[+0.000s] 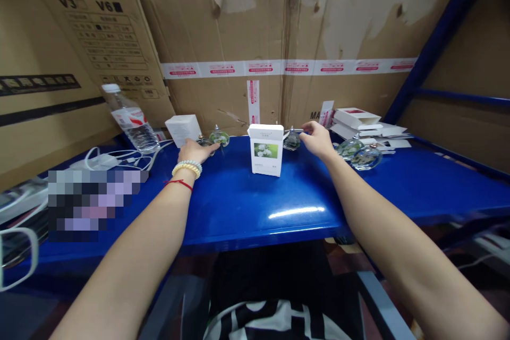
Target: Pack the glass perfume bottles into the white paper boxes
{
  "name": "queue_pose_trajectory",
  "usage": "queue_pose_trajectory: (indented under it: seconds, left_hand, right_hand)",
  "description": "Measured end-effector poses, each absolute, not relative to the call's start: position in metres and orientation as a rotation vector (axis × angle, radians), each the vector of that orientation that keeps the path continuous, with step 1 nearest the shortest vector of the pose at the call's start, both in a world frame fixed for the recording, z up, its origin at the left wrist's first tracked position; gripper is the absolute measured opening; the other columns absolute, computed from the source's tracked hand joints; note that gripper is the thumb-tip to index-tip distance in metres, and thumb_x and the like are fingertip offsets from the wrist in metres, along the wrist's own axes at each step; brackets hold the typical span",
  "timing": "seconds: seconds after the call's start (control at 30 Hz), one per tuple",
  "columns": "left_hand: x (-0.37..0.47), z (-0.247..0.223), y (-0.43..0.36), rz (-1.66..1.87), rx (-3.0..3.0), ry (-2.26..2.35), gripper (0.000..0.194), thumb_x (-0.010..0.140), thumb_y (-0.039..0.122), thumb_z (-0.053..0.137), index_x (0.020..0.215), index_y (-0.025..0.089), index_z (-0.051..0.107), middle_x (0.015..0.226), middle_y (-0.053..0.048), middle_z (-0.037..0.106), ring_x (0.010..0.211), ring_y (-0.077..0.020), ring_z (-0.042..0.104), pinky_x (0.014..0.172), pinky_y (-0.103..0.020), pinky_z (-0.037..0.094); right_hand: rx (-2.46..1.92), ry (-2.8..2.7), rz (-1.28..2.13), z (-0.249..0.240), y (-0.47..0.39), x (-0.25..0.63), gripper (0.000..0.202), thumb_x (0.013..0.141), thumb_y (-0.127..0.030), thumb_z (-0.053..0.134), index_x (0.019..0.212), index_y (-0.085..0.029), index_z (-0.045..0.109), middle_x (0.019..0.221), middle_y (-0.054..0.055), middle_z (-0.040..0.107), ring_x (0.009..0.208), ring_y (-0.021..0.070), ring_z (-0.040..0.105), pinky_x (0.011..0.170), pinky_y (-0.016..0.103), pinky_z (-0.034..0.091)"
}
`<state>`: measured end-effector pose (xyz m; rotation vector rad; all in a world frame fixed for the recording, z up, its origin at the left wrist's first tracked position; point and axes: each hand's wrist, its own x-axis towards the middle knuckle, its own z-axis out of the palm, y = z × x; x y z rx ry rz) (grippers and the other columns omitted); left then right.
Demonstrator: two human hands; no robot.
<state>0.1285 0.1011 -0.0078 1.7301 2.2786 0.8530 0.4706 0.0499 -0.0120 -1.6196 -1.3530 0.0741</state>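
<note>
On the blue table, my left hand [195, 152] is curled over a round glass bottle [206, 143], its thumb along the near side; the fingers partly hide the bottle. Another round glass bottle [220, 138] with a greenish inside stands just right of it. A white box [266, 150] with a flower picture is upright between my hands. Behind its right edge sits a dark glass bottle [292, 140]. My right hand [317, 138] is beside that bottle, finger and thumb brought together at a thin pale piece too small to name.
A small white box [183, 128] and a water bottle [133, 121] stand at left, near white cables [107, 160]. Flattened white boxes [358, 122] are stacked at right, behind two glass bottles [365, 158]. Cardboard [223, 26] walls the back; a blue post [430, 37] rises at right.
</note>
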Motion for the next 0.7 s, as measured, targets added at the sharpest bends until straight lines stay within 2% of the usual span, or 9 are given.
queue_pose_trajectory:
  seconds: [0.23,0.5,0.6,0.7]
  left_hand:
    - [0.151,-0.008,0.097,0.814,1.855,2.258,0.097,0.058,0.078,0.065,0.12,0.005,0.053,0.12,-0.031,0.062,0.114,-0.0449,0.059,0.09,-0.051,0.051]
    - [0.162,-0.004,0.092,0.824,1.836,2.245,0.095,0.064,0.073,0.065,0.125,0.003,0.048,0.123,-0.031,0.059,0.118,-0.0457,0.055,0.096,-0.053,0.048]
    - [0.161,0.0,0.086,0.941,1.809,2.256,0.096,0.063,0.071,0.069,0.127,0.003,0.045,0.128,-0.031,0.053,0.122,-0.0472,0.051,0.098,-0.056,0.046]
    - [0.162,0.01,0.076,1.215,1.835,2.19,0.089,0.067,0.065,0.071,0.126,0.004,0.045,0.133,-0.028,0.046,0.127,-0.046,0.045,0.105,-0.054,0.041]
  right_hand:
    - [-1.609,-1.466,0.107,-0.01,0.045,0.462,0.02,0.065,-0.021,0.055,0.081,-0.017,0.065,0.087,0.006,0.07,0.083,0.0186,0.062,0.084,0.034,0.05]
    - [-1.525,-1.501,0.079,-0.006,0.042,0.458,0.025,0.065,-0.019,0.051,0.085,-0.016,0.064,0.09,0.006,0.07,0.084,0.0187,0.062,0.086,0.036,0.05]
    - [-1.516,-1.511,0.092,-0.005,0.041,0.457,0.025,0.065,-0.019,0.051,0.085,-0.017,0.064,0.09,0.006,0.07,0.084,0.0191,0.062,0.085,0.036,0.05]
    - [-1.502,-1.517,0.104,-0.004,0.039,0.456,0.023,0.065,-0.021,0.051,0.083,-0.017,0.063,0.088,0.006,0.069,0.082,0.0192,0.061,0.083,0.036,0.049]
